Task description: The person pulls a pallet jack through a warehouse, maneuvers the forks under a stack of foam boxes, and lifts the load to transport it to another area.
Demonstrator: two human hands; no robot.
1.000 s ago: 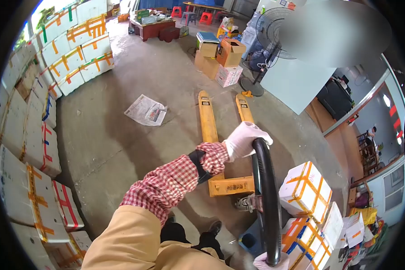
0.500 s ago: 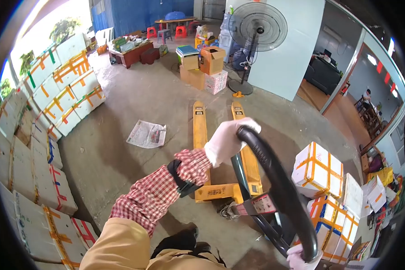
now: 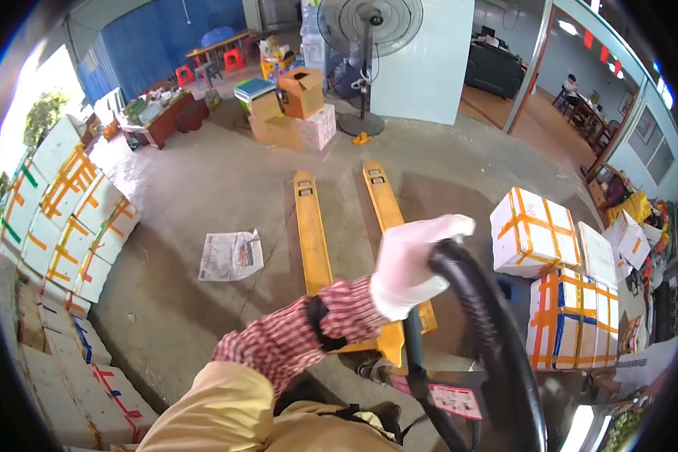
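the gloved left hand [image 3: 416, 264] grasps the pallet truck handle [image 3: 495, 331]; right hand is unseen. too wide swing could knock the upper taped foam box [image 3: 533, 232].

One fan [image 3: 375, 20], two yellow forks [image 3: 313, 237], one newspaper [image 3: 230, 255], one black handle [image 3: 496, 331], one gloved hand [image 3: 414, 264], one seated person [image 3: 572, 92].
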